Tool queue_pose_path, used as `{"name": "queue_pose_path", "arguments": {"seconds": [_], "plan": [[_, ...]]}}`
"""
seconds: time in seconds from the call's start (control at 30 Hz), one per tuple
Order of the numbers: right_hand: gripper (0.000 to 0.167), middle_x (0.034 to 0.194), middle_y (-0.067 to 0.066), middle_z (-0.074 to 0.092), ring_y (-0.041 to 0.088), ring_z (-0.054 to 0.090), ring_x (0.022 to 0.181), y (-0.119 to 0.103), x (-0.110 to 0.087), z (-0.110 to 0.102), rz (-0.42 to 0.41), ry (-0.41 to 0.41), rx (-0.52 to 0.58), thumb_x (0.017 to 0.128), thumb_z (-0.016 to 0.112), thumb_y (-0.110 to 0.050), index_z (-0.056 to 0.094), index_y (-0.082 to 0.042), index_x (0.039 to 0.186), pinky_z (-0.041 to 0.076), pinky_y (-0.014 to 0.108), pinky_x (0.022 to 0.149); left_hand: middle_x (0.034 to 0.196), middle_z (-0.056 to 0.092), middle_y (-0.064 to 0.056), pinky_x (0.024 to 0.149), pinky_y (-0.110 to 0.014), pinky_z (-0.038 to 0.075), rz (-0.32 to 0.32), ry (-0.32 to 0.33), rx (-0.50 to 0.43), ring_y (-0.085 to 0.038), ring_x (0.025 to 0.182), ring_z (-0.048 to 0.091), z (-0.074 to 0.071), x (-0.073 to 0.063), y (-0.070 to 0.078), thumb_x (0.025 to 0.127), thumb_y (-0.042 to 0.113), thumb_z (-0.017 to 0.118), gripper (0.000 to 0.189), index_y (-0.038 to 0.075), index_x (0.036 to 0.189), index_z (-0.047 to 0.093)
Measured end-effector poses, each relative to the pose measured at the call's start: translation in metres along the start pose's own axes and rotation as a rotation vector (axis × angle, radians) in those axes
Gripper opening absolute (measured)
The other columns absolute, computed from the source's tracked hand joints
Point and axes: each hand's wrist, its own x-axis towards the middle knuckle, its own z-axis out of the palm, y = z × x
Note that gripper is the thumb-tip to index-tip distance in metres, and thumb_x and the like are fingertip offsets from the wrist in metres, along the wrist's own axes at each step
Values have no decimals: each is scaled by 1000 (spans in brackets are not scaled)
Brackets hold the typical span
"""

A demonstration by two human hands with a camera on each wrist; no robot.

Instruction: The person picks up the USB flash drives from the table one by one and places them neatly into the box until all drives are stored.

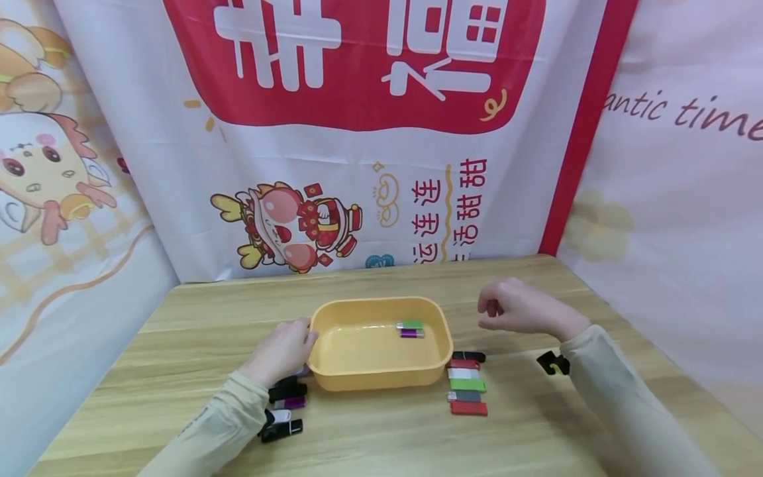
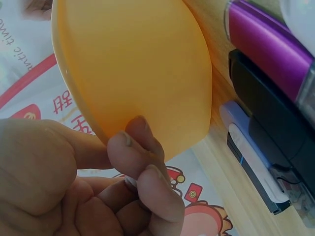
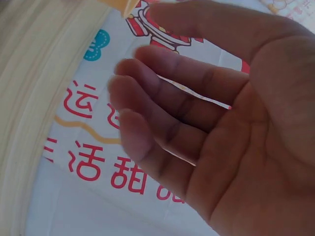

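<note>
A yellow plastic basin (image 1: 375,380) stands upright on the wooden table. My left hand (image 1: 279,352) pinches its left rim between thumb and fingers, as the left wrist view shows close up. Inside, toward the right end, lie a green USB stick (image 1: 410,325) and a purple USB stick (image 1: 412,334), side by side. My right hand (image 1: 524,307) hovers to the right of the basin, its fingers loosely curved; the palm (image 3: 246,142) holds nothing in the right wrist view.
Right of the basin runs a column of several USB sticks, among them a light green one (image 1: 467,385) and a red one (image 1: 468,409). Another column, with a purple stick (image 1: 291,403) and a black one (image 1: 283,430), lies near my left forearm. A printed cloth (image 1: 369,152) hangs behind the table.
</note>
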Motion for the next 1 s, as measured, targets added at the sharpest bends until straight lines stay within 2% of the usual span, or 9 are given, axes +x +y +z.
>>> {"name": "queue_pose_path", "arguments": {"seconds": [0.2,0.5,0.83,1.0], "plan": [[10,77,-9,61,9,57,70,3,1,5,-7,-85,17,83,79,-16,70,-16,87,51,27,63,75,57,-4,52,-29,49,-5,-9,-21,-14,58,56,1,-2,0,104,18,48,33,-6,124,55],[14,80,-7,61,19,60,74,10,-3,14,17,-120,22,80,80,-13,70,-19,87,51,28,65,75,56,-4,52,-29,48,-1,-12,-17,-14,58,56,3,-3,2,103,17,48,32,-6,123,56],[15,79,-8,61,17,60,73,10,0,17,16,-170,41,79,80,-11,70,-19,88,51,28,64,74,56,-4,52,-29,49,10,-7,-26,-14,58,56,3,-1,-1,104,17,47,31,-6,122,56],[20,78,-7,62,16,58,73,9,4,21,41,-210,44,74,84,-12,71,-18,88,50,30,64,73,56,-4,52,-29,49,7,-8,-22,-14,57,56,0,0,-1,104,17,47,33,-7,126,55]]}}
